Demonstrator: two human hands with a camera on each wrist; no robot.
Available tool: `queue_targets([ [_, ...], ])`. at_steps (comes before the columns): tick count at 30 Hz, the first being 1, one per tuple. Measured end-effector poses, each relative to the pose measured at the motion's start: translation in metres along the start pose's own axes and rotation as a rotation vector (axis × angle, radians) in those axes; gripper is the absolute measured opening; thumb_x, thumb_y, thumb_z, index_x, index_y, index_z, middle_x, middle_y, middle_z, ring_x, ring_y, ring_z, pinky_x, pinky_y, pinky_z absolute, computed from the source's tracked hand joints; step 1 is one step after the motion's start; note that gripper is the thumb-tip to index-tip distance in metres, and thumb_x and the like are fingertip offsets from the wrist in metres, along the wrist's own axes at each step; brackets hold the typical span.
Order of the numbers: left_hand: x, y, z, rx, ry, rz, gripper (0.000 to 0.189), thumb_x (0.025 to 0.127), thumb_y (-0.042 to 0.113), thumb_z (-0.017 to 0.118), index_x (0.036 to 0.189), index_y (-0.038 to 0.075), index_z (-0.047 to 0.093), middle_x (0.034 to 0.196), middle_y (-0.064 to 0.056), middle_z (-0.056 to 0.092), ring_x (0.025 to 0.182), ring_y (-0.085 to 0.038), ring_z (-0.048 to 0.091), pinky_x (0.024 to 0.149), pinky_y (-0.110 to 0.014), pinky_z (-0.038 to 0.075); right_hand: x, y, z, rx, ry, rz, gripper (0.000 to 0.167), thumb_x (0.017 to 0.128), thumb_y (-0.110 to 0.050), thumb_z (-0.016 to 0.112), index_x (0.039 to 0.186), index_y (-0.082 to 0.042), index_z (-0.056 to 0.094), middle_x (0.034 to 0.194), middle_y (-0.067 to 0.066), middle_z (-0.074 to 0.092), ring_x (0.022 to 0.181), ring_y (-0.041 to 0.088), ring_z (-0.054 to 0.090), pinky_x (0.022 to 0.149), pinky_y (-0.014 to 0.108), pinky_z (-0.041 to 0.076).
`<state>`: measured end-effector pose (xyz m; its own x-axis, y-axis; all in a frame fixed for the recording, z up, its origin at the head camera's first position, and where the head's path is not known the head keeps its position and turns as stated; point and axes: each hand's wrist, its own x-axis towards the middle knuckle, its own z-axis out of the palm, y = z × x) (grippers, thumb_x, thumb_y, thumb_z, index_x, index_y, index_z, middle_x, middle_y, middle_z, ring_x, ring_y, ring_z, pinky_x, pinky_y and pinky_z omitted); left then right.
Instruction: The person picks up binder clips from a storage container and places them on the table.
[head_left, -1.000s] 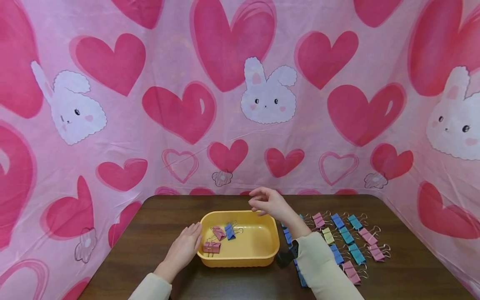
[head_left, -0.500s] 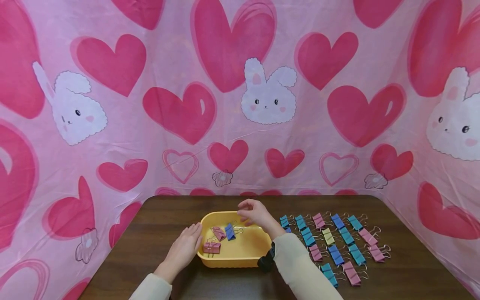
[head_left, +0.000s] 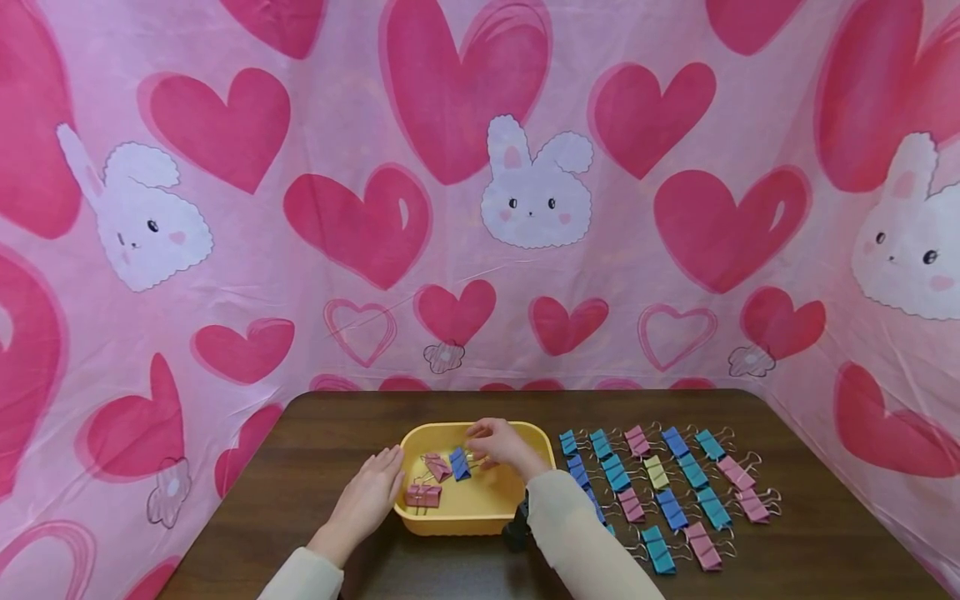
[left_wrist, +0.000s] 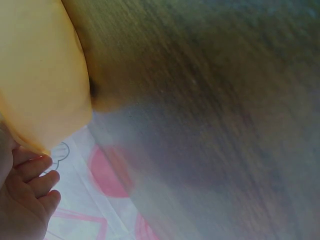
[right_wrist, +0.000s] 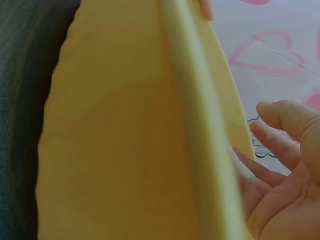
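Note:
A yellow plastic tray (head_left: 472, 526) stands on the table. My left hand (head_left: 367, 492) rests against its left rim with fingers extended. Inside the tray lie a blue binder clip (head_left: 460, 464), a pink binder clip (head_left: 437, 467) and a second pink binder clip (head_left: 423, 496) nearer the front. My right hand (head_left: 504, 448) is over the tray, fingertips beside the blue clip's wire handles; whether they touch is unclear. In the right wrist view, the thumb (right_wrist: 280, 112) stands apart from the loosely bent fingers, and no clip shows between them. The tray wall hides part of that hand.
To the right of the tray, several binder clips lie in rough rows, including a yellow clip (head_left: 656, 472), a teal clip (head_left: 657, 550) and a pink clip (head_left: 703, 547). A pink cloth (head_left: 525, 333) printed with hearts and rabbits hangs behind the wooden table (head_left: 315, 433).
My right hand has moved left and down from above the tray's back right rim into the tray, near the blue clip. The left hand and the clips in the tray have stayed put.

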<state>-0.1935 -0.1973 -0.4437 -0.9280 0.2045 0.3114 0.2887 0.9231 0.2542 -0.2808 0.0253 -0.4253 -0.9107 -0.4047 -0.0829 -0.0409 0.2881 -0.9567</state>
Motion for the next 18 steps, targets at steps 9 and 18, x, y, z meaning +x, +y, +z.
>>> queue_targets([
  [9,0.001,-0.002,0.002,0.008,0.010,0.008,0.040,0.090,0.015,0.057,0.123,-0.007,0.054,0.128,-0.021,0.051,0.120,-0.036,0.045,0.102,-0.048,0.031,0.002,0.006,0.010,0.044,-0.011,0.036,0.033,0.084,0.003,0.059,0.114,0.013,0.055,0.094,0.015,0.062,0.083,0.030,0.061,0.067,0.041,0.055],
  [18,0.001,-0.001,0.001,0.003,-0.017,-0.007,0.041,0.091,0.016,0.056,0.125,-0.006,0.053,0.130,-0.021,0.049,0.121,-0.036,0.043,0.103,-0.047,0.029,0.006,0.014,0.014,0.046,0.071,0.027,0.020,0.082,0.008,0.057,0.100,0.016,0.060,0.076,0.017,0.063,0.060,0.017,0.060,0.062,0.038,0.056],
])
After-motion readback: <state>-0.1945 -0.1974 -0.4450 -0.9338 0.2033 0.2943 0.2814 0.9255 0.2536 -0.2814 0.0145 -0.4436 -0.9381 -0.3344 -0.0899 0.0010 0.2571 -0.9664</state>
